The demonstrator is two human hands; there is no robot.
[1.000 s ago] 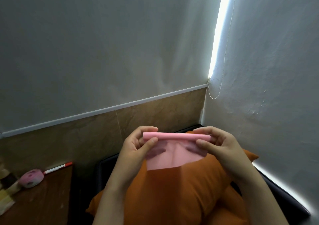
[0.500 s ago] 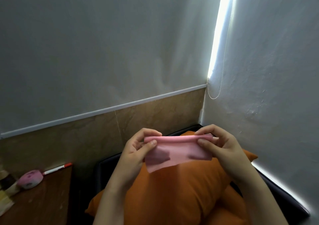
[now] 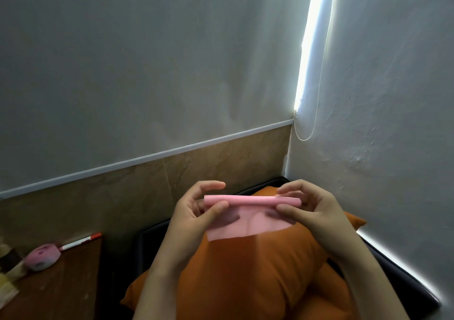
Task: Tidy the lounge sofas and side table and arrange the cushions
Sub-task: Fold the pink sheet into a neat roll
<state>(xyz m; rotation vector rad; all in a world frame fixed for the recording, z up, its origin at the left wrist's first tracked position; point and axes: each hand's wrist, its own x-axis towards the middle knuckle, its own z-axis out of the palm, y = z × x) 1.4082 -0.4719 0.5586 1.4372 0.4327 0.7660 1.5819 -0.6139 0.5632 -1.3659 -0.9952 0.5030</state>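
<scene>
Over cushion (image 3: 245, 283), left hand (image 3: 194, 212), right hand (image 3: 313, 209) pinch sheet (image 3: 248, 226).

A thin, smooth, matt pink sheet (image 3: 248, 225) between the left hand (image 3: 194, 211) and right hand (image 3: 310, 209), matt orange cloth cushion (image 3: 245, 283) beneath them, faintly glossy brown wooden counter (image 3: 61, 285) leftward, rough white plaster wall (image 3: 393, 123) rightward.

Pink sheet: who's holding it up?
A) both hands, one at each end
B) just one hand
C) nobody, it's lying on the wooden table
A: the left hand and the right hand each pinch one end of the pink sheet, in the air in front of the orange cushion.
</scene>
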